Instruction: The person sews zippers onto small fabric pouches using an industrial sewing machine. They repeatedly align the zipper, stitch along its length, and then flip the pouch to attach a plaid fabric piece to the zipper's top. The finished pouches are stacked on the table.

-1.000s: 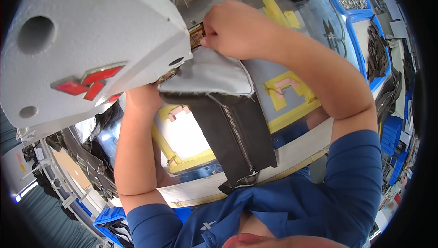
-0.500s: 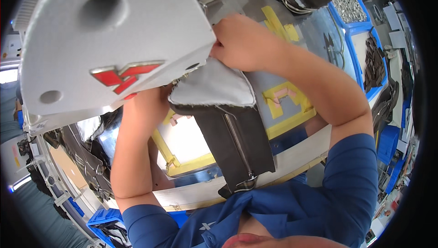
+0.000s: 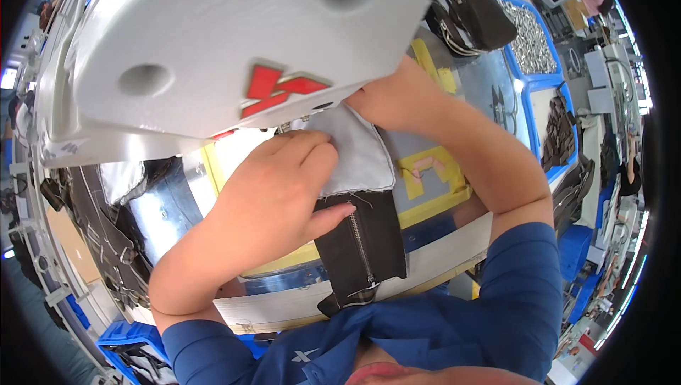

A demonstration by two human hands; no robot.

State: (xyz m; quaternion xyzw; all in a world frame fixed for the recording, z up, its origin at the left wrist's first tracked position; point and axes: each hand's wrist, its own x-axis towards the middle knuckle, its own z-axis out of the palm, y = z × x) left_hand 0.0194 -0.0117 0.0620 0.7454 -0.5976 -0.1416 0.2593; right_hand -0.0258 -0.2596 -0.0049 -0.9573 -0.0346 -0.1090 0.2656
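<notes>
A black zippered pouch piece (image 3: 386, 232) with a pale grey lining (image 3: 363, 154) lies below the white sewing machine head (image 3: 234, 37). Its metal zipper (image 3: 360, 243) runs toward my body, and loose threads hang off the lining's edge. My left hand (image 3: 280, 183) rests over the left side of the lining, fingers bent and thumb stretched out apart across the black panel. At the far right corner of the lining, my right hand (image 3: 401, 101) is curled around the fabric edge; its fingertips are hidden behind the machine head.
Yellow tape (image 3: 433, 208) marks the machine bed. Behind my right arm sit a black pouch (image 3: 479, 13) and a blue bin of metal parts (image 3: 528, 37). Scissors (image 3: 505, 105) lie beside a blue tray (image 3: 532, 130). Dark fabric pieces (image 3: 106, 222) are stacked at left.
My left hand has come out from under the machine head and moved right onto the lining, its thumb spreading. My right hand stays at the fabric's far edge. The view has shifted.
</notes>
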